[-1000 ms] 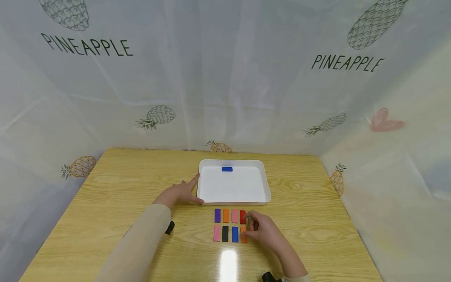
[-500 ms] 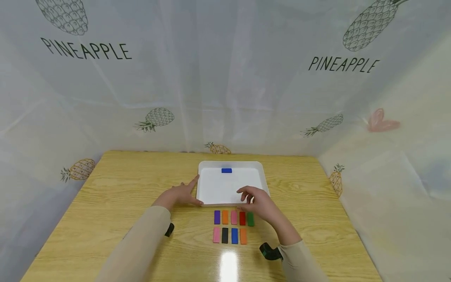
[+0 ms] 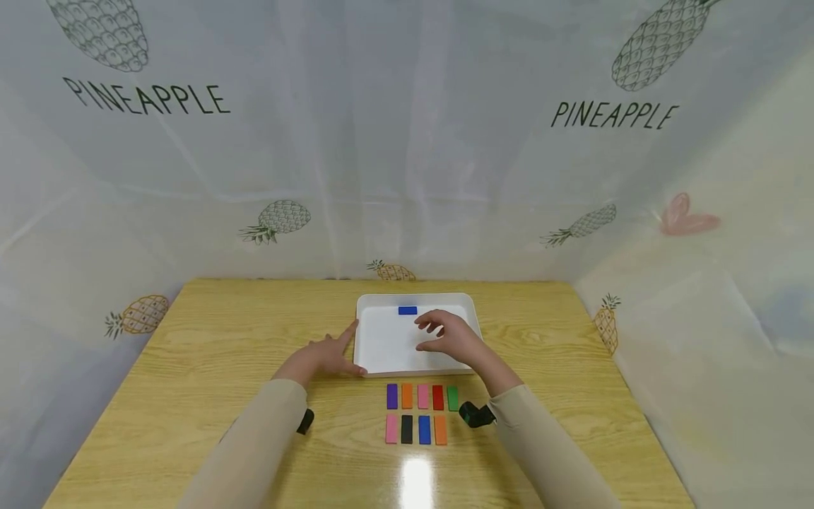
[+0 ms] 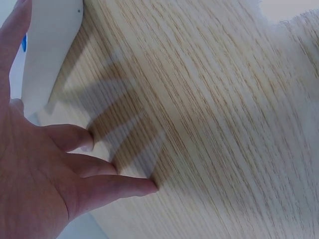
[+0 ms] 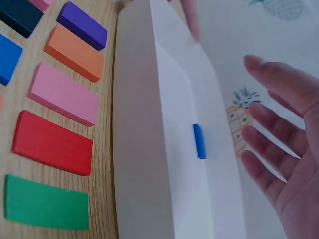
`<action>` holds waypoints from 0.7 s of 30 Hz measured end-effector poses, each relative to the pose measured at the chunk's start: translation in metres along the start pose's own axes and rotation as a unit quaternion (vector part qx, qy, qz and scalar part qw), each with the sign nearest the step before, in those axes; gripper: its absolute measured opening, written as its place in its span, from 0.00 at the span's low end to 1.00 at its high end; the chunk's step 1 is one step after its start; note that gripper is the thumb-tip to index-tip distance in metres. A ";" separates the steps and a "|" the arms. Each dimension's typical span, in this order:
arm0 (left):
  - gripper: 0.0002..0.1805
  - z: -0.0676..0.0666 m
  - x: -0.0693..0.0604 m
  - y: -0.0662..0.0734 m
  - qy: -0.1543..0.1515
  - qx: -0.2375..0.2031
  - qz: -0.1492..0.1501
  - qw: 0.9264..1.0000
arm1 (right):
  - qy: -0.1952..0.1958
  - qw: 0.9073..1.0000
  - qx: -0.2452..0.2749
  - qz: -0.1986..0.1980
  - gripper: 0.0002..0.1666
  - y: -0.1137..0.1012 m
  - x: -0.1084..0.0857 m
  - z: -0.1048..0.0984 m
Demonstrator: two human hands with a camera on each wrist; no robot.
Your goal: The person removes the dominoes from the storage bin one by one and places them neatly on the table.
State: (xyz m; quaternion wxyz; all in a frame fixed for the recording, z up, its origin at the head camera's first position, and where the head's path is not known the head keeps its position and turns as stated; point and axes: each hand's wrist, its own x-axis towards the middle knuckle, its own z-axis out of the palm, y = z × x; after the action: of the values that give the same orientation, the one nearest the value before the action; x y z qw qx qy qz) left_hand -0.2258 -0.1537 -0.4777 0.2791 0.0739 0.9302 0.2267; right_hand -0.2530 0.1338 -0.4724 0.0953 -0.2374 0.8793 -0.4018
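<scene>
A white tray [image 3: 394, 353] stands on the table with one blue block [image 3: 408, 310] lying by its far wall. My left hand [image 3: 324, 353] touches the tray's left side with thumb and forefinger spread; in the left wrist view its other fingertips [image 4: 149, 186] rest on the wood. Over the tray hovers my right hand [image 3: 451, 338], fingers apart and loosely bent, holding nothing. In front of the tray lie two rows of flat blocks: purple [image 3: 392, 396], orange [image 3: 407, 396], pink [image 3: 422, 396], red [image 3: 438, 397] and green [image 3: 453, 398] behind; pink [image 3: 391, 429], black [image 3: 407, 429], blue [image 3: 425, 430] and orange [image 3: 441, 430] nearer.
The wooden table [image 3: 242, 318] reaches back to a pale curtain [image 3: 407, 141] printed with pineapples, which also hangs along both sides. A dark wrist camera [image 3: 475, 415] sits below the right hand, close to the green block. Light glares on the table's front.
My right hand has left the green and near orange blocks and moved forward over the tray, without a block. The left hand stays at the tray's side. The blocks keep their places.
</scene>
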 end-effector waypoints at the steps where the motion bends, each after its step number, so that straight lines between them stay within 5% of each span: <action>1: 0.60 0.000 0.000 0.000 0.000 -0.001 0.000 1.000 | -0.002 1.000 0.005 0.006 0.25 0.001 0.004 0.001; 12: 0.60 -0.001 0.000 0.002 0.001 0.007 0.002 1.000 | -0.027 0.997 -0.030 0.059 0.29 0.023 0.038 0.007; 21: 0.60 0.000 0.002 -0.001 0.002 0.006 0.004 1.000 | -0.005 0.994 0.005 0.114 0.32 0.033 0.054 0.017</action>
State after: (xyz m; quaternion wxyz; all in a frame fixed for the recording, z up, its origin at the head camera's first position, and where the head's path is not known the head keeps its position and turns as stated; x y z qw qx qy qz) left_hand -0.2273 -0.1537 -0.4794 0.2761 0.0792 0.9316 0.2227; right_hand -0.3049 0.1143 -0.5073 0.1457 -0.1374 0.8979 -0.3919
